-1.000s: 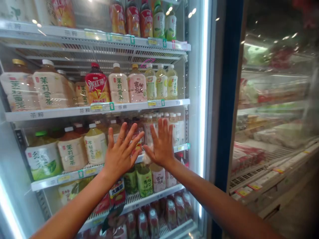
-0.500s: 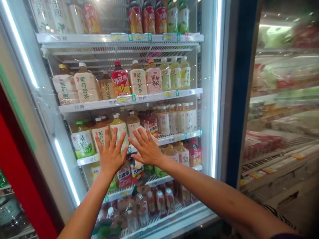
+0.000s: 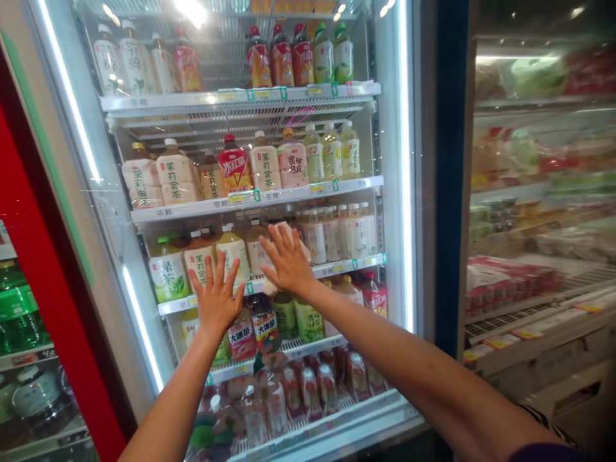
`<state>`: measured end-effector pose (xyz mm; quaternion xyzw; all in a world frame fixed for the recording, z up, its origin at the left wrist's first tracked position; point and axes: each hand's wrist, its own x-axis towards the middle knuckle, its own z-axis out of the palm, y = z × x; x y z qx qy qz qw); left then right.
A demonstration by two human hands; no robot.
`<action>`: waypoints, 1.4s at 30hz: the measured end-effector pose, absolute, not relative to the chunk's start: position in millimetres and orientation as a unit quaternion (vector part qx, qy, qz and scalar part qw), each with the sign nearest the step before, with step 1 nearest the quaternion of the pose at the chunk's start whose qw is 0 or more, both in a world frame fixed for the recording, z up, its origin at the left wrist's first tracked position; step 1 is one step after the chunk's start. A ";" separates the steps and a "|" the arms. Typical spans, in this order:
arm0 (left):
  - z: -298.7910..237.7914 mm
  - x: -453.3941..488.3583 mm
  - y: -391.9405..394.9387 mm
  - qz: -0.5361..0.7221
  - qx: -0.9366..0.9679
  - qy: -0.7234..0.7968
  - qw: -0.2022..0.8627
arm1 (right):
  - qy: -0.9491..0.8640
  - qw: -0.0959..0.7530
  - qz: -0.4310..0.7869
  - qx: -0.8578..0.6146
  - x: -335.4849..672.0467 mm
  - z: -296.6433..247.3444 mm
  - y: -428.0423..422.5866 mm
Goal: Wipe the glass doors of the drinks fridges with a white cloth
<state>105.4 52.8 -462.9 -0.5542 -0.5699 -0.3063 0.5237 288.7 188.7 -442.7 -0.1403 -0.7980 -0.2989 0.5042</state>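
Both my arms reach out to the glass door (image 3: 392,212) of a drinks fridge. My left hand (image 3: 216,303) lies flat on the glass with its fingers spread, in front of the large tea bottles (image 3: 199,266) on the third shelf. My right hand (image 3: 287,260) is a little higher and to the right, also flat with its fingers apart. It presses a pale cloth (image 3: 302,242) against the glass; only the cloth's edge shows past the fingers.
Behind the glass, several shelves hold rows of bottled teas and juices, with price tags along the shelf edge (image 3: 337,186). A dark blue door frame (image 3: 450,179) stands to the right, then a chiller with packaged food (image 3: 524,269). A red-framed fridge (image 3: 43,282) stands to the left.
Both hands have slid left across the glass, from the small bottles towards the large tea bottles. Since half a second ago the right hand has gone up a little.
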 end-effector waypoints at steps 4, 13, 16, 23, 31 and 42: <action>-463.3 105.7 51.6 -0.302 -0.552 -0.568 0.531 | -0.785 0.526 -0.287 -0.154 292.7 -440.8 190.5; -455.6 136.0 63.0 -0.299 -0.559 -0.559 0.535 | -0.767 0.547 -0.286 -0.173 308.1 -439.5 203.2; -450.3 155.3 72.9 -0.292 -0.581 -0.546 0.528 | -0.797 0.502 -0.310 -0.125 326.0 -461.4 212.2; -442.5 194.5 109.4 -0.305 -0.606 -0.523 0.516 | -0.749 0.544 -0.280 -0.255 371.9 -462.1 244.7; -440.1 215.3 129.1 -0.273 -0.614 -0.515 0.532 | -0.728 0.555 -0.293 -0.278 436.1 -460.9 297.2; -442.4 213.3 132.6 -0.295 -0.626 -0.509 0.512 | -0.690 0.601 -0.242 -0.323 413.0 -472.2 278.0</action>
